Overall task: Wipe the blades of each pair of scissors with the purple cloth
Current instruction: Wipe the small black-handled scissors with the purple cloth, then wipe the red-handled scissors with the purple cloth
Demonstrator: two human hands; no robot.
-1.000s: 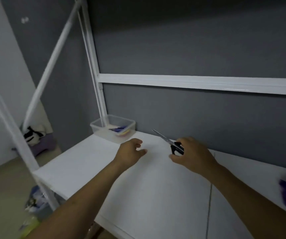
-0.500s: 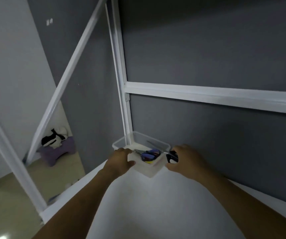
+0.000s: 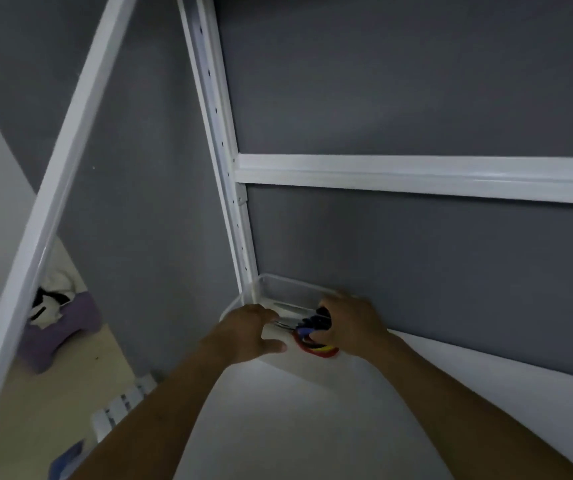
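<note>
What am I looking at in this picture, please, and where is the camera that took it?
No machine here: the grips are a person's bare hands, filmed by one camera worn on the head, looking down. A white table stands against a grey wall; a clear plastic container sits in its corner, holding scissors with coloured handles. The left hand grips the container's near wall. The right hand reaches inside and appears to hold black-handled scissors.

Translucent smooth plastic tub. Glossy white-painted metal frame. Matt grey wall. Smooth matt white tabletop. Glossy coloured plastic handles on scissors.
</note>
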